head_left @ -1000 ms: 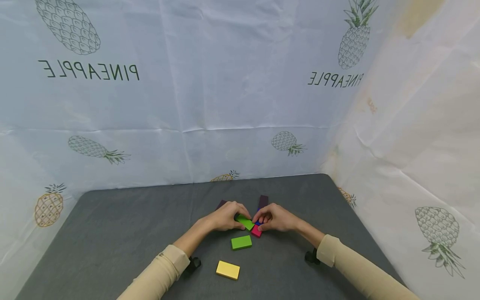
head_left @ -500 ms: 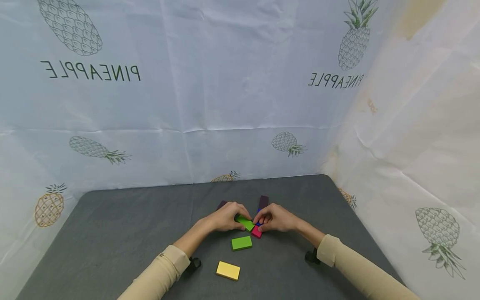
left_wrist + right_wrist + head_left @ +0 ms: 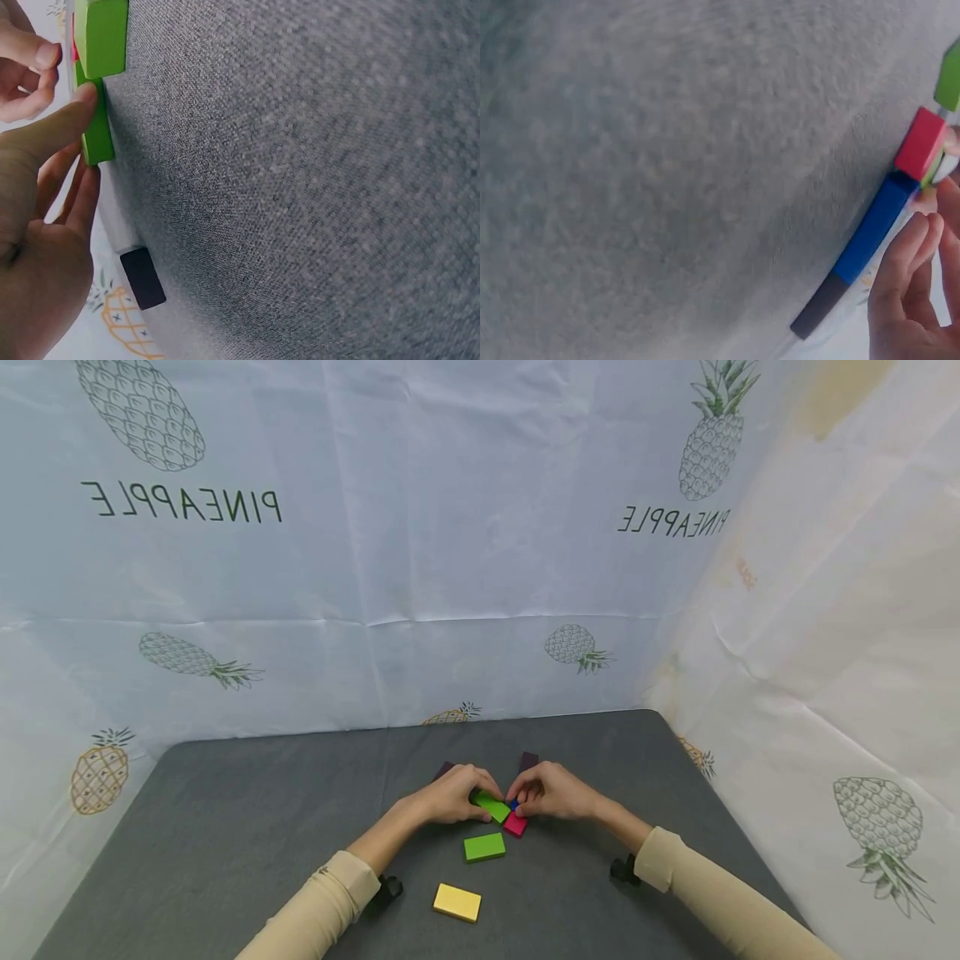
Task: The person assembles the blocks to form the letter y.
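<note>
My left hand [image 3: 453, 795] pinches a green rectangular block [image 3: 491, 806] between thumb and fingers, low over the table. That block's far end meets a red block [image 3: 515, 823]. In the right wrist view a blue block [image 3: 874, 225] and a dark block [image 3: 821, 304] continue in a line from the red one. My right hand [image 3: 557, 792] hovers beside the blue and red blocks, fingers loosely bent with nothing between them; from the head it covers most of the blue block. A second green block [image 3: 484, 847] lies just in front of the held one.
A yellow block [image 3: 457, 902] lies nearer the body on the grey table [image 3: 285, 827]. Another dark block [image 3: 142, 279] sits behind the left hand. White cloth [image 3: 465, 560] with pineapple prints hangs behind the table and along its right side.
The right hand has lifted slightly and shifted a little away from the green block. The left hand and the blocks stay nearly where they were.
</note>
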`<move>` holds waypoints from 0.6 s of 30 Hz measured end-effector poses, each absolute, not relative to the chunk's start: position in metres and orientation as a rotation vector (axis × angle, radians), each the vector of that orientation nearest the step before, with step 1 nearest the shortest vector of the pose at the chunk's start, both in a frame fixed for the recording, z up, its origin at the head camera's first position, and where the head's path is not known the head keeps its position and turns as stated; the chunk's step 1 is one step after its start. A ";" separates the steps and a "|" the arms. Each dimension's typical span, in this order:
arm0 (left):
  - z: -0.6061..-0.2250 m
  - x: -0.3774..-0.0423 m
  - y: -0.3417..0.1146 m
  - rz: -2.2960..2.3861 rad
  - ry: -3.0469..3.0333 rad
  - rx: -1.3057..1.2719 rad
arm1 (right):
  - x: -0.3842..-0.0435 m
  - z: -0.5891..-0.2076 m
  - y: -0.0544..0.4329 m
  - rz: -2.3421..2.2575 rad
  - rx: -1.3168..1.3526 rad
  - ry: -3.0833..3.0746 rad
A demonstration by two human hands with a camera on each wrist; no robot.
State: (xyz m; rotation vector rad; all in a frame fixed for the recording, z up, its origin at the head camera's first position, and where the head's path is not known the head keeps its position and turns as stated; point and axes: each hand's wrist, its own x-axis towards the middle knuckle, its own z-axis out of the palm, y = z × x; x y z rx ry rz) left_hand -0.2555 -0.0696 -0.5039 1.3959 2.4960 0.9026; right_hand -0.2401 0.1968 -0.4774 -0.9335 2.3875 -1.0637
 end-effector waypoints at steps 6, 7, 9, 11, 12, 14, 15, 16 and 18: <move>-0.495 -0.249 -0.069 0.878 2.514 1.318 | -0.239 -0.479 0.192 -0.996 -0.995 2.378; -0.495 -0.249 -0.069 0.876 2.516 1.318 | -0.239 -0.479 0.191 -0.991 -0.995 2.376; -0.495 -0.249 -0.069 0.874 2.517 1.316 | -0.239 -0.480 0.190 -0.976 -1.012 2.373; -0.495 -0.249 -0.069 0.876 2.516 1.312 | -0.239 -0.480 0.190 -0.972 -1.009 2.369; -0.495 -0.248 -0.069 0.878 2.515 1.311 | -0.239 -0.480 0.190 -0.972 -1.013 2.368; -0.495 -0.248 -0.069 0.884 2.513 1.311 | -0.239 -0.480 0.189 -0.974 -1.019 2.363; -0.495 -0.248 -0.070 0.889 2.510 1.313 | -0.239 -0.480 0.189 -0.979 -1.011 2.361; -0.495 -0.248 -0.070 0.894 2.509 1.319 | -0.239 -0.480 0.189 -0.984 -1.001 2.358; -0.495 -0.249 -0.071 0.900 2.507 1.324 | -0.239 -0.480 0.189 -0.988 -0.996 2.354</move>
